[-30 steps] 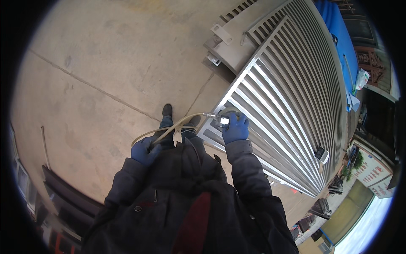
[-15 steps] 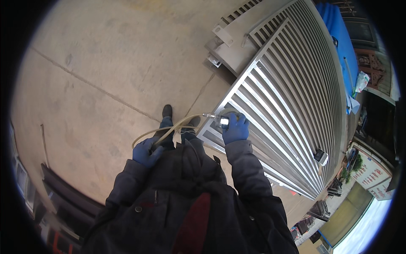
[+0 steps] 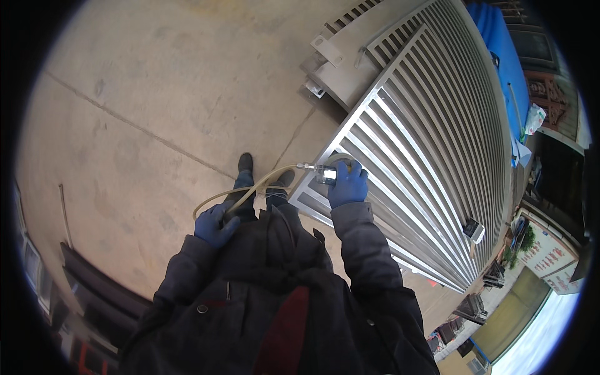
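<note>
Right hand (image 3: 347,185): blue-gloved, arm stretched forward from the dark jacket sleeve; fingers curled shut around a small metal tool (image 3: 327,174), palm down on top of it.
Left hand (image 3: 214,224): blue-gloved, held low and close to the body on the person's left; fingers closed around the pale hose (image 3: 250,193), thumb side up.
Tool, position: pressed against the near end of a grey barred metal gate (image 3: 431,144) lying flat on the concrete floor (image 3: 156,94); its body points left, towards the hose.
Tool, look: short, silvery, with a bright glinting face and a thin fitting at its left end where the hose joins.
Hose, look: cream-coloured, thin, arcing from the fitting down and left into the left hand, then looping on beyond the glove.
Gate, look: long parallel slats in a rectangular frame, a second similar panel (image 3: 400,44) beyond it.
Hidden: working end of the tool is covered by the right glove; contact point with the gate cannot be made out.
Cut off: the person's shoes (image 3: 245,164) are partly hidden behind hose and jacket; the hose's far end is lost against the clothing.
</note>
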Available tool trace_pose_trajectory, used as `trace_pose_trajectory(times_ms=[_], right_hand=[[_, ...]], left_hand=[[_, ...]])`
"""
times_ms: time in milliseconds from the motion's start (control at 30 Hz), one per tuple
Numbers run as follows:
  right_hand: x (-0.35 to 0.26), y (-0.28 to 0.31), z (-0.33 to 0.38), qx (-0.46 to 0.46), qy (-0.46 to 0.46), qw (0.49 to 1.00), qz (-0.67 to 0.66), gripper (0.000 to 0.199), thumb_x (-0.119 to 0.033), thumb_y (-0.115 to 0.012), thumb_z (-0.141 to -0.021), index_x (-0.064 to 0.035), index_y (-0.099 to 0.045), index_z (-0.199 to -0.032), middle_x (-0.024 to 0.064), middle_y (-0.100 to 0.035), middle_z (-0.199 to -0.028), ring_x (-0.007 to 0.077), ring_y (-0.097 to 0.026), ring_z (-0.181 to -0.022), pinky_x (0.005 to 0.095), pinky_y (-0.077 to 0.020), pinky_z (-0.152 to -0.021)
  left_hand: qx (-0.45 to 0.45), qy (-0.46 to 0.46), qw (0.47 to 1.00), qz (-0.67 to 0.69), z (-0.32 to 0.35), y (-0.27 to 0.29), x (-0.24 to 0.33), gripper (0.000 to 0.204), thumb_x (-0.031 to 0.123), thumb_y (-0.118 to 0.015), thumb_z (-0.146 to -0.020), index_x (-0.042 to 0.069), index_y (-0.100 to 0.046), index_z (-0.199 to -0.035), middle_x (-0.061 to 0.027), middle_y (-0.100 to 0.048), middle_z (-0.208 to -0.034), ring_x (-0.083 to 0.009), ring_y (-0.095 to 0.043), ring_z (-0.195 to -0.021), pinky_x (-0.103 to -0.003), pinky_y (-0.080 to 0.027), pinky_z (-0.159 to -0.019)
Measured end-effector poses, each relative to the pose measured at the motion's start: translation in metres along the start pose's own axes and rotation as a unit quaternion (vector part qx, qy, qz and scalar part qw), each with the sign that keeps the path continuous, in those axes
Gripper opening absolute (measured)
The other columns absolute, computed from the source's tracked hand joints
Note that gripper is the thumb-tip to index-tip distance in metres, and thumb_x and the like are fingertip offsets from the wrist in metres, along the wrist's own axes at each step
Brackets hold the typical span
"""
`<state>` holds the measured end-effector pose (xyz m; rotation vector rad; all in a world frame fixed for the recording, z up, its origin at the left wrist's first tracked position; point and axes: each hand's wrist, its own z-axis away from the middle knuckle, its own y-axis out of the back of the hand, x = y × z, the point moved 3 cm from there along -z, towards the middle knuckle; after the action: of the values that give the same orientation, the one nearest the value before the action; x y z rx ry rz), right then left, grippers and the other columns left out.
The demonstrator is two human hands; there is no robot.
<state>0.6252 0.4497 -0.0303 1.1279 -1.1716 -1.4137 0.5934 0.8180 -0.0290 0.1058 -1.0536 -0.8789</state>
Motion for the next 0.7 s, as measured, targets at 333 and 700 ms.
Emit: trace_pose_trajectory(times_ms=[333, 700], right_hand=[[0.005, -0.003, -0.008, -0.005, -0.027, 1.000, -0.014, 0.047, -0.012, -0.080, -0.068, -0.0179, -0.065, -0.112, 0.0152, -0.052, -0.126, 0.0393, -0.057, -0.106, 0.0506, -0.0574, -0.075], [0.023, -0.007, -0.021, -0.021, -0.062, 0.997, -0.043, 0.052, -0.013, -0.082, -0.069, -0.0181, -0.062, -0.117, 0.0162, -0.051, -0.128, 0.0430, -0.054, -0.111, 0.0505, -0.0573, -0.082]], left_hand=[[-0.005, -0.026, 1.000, 0.006, -0.003, -0.003, 0.004, 0.046, 0.031, -0.070, -0.087, 0.005, -0.064, -0.125, -0.0185, -0.071, -0.105, -0.0352, -0.069, -0.093, -0.042, -0.055, -0.082], [0.026, -0.077, 0.997, 0.002, -0.034, 0.007, 0.025, 0.043, 0.030, -0.070, -0.088, 0.006, -0.065, -0.123, -0.0164, -0.071, -0.105, -0.0326, -0.069, -0.089, -0.041, -0.055, -0.079]])
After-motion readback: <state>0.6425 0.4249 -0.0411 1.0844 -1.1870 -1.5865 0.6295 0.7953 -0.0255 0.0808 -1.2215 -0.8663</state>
